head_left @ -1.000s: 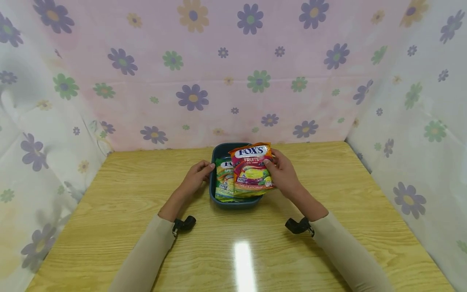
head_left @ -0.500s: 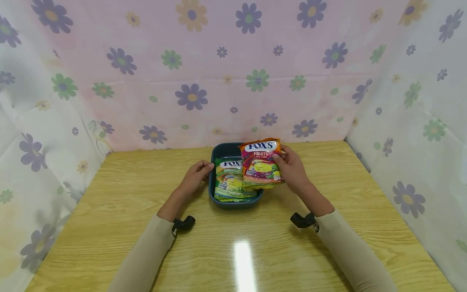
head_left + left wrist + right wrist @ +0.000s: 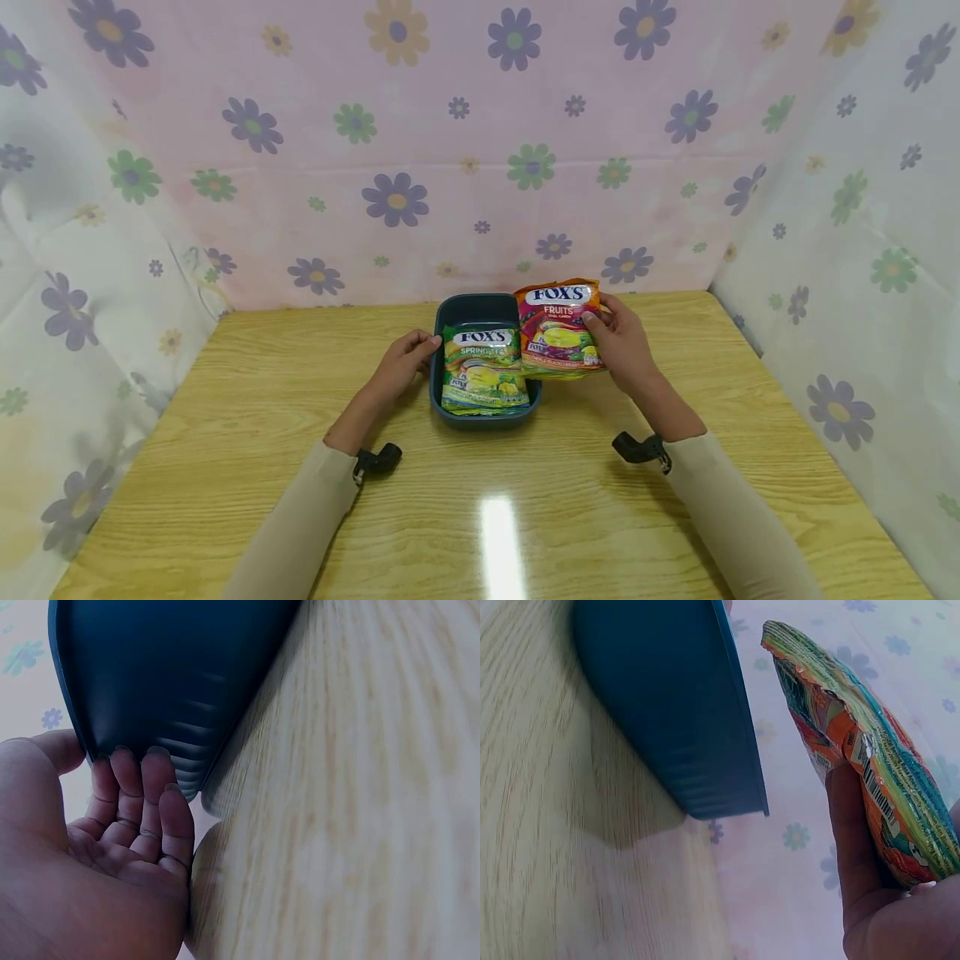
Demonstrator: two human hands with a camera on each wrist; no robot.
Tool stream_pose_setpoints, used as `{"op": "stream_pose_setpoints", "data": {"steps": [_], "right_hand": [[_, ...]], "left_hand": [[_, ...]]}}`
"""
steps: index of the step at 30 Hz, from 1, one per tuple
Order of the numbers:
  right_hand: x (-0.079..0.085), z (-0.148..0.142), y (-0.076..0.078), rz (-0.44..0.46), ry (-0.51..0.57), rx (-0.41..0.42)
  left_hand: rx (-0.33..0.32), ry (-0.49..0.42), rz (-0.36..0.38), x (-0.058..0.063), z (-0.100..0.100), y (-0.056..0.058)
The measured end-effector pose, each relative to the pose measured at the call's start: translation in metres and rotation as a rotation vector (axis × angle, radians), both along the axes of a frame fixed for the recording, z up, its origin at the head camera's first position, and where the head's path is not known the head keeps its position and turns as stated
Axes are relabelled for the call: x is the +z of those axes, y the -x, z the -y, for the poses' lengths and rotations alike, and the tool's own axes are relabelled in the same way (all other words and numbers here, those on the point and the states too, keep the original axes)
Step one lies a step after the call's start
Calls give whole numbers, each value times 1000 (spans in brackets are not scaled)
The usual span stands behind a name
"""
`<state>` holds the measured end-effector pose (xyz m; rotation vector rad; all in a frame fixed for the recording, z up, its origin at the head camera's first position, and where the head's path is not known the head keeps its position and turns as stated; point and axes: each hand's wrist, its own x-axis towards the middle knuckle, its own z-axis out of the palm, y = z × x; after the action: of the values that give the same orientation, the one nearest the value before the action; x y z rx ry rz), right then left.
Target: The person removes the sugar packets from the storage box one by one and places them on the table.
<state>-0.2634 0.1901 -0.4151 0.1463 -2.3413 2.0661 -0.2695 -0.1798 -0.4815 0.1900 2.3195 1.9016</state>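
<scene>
Above the right side of the dark teal plastic tub [image 3: 483,422], my right hand [image 3: 626,343] pinches the Fox's Fruits candy bag [image 3: 557,332] by its right edge, thumb on the front and fingers behind. My left hand [image 3: 401,360] grips the tub's left rim, thumb over the edge and fingertips against the outer wall.

I take the step in hand to be lifting the Fruits bag clear of the tub. As I judge it, the next move calls for keeping that pinch firm, clearing the rim and holding the tub steady with my left.

Inside the tub lies the green Fox's Spring Tea bag [image 3: 483,371], face up. Both bags carry "FOX'S" in dark letters on a white oval; beneath it I can read "FRUITS" on the red and orange one and "SPRING TEA" on the green. The smaller print is too blurred for me to make out. My right wrist view catches a barcode [image 3: 880,793] on the back of the Fruits bag.

Farther out, the wood-grain table [image 3: 442,525] carries the tub, and a flowered cloth [image 3: 450,58] hangs behind it.
</scene>
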Motion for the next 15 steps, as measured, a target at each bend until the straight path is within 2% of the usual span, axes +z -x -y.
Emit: {"op": "stream_pose_setpoints", "data": {"steps": [5,12,15], "right_hand": [[-1,-11,1,14,-5,-12],[-5,-27,3,46,-15,-24],[-6,-33,4,48,-24,-26]], "left_hand": [[-12,-6,25,8,-1,-2],[-27,-1,29,38,-7,-18],[-25,-3,29,40,-7,-20]]}}
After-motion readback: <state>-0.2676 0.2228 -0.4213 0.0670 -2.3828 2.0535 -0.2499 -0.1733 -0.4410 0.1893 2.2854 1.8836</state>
